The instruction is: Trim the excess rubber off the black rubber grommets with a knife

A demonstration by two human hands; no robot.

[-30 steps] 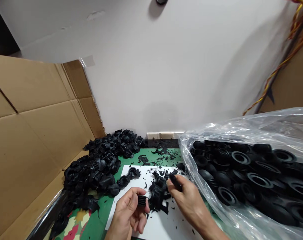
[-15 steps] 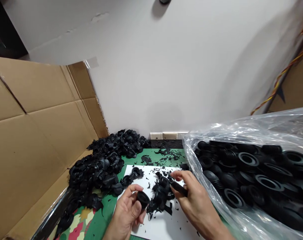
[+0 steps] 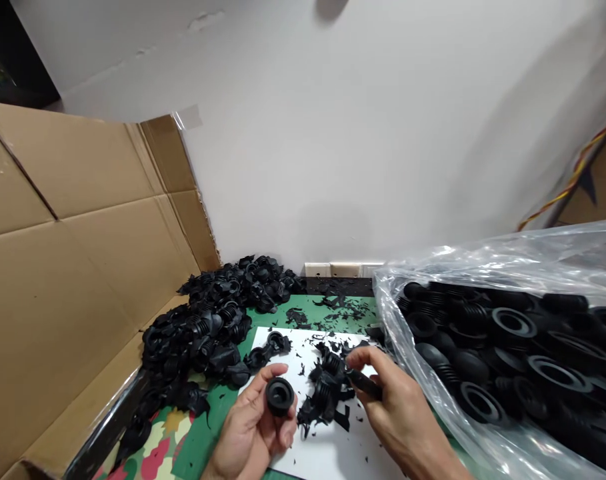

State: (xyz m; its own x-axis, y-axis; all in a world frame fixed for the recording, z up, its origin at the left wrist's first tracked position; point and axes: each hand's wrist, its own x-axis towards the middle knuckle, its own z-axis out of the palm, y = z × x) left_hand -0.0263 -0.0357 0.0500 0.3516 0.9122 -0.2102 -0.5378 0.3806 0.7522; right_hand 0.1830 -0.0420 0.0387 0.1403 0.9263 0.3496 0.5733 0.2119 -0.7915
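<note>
My left hand [image 3: 253, 427] holds a round black rubber boot [image 3: 279, 396] between thumb and fingers, its open end turned toward me. My right hand [image 3: 397, 410] is closed round a thin black tool [image 3: 365, 384], whose tip points left at a small heap of ribbed black rubber parts and trimmings [image 3: 327, 390] on a white sheet [image 3: 327, 453]. The two hands sit a few centimetres apart, on either side of that heap.
A large pile of black rubber boots [image 3: 207, 327] lies left of the sheet, against a brown cardboard wall [image 3: 73, 267]. A clear plastic bag [image 3: 507, 267] full of black boots fills the right. Black scraps dot the green mat [image 3: 323, 310]. A white wall stands behind.
My left hand has turned the boot from side-on to open end facing me. My right hand with the tool has barely moved. The camera drifted slightly left.
</note>
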